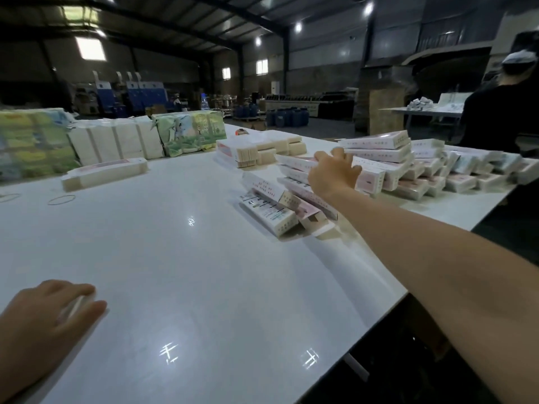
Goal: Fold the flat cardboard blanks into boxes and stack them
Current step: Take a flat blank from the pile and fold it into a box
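The right hand [332, 173], fingers spread, rests on the far-right heap of folded boxes [379, 167], white and pink with printed text, too many to count. The left hand [55, 313] lies flat on the white bench [204, 287], near left. One flat blank stack [105, 173] sits far left.

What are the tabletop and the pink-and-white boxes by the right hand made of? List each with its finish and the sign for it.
Tabletop: seemingly a white laminate or coated board, glossy; ceiling lights mirror sharply in it.
Pink-and-white boxes: printed paperboard, smooth outside; open flaps and cut edges show raw beige board. The right hand rests on them.
Flat blanks: likely the same board, edges beige.
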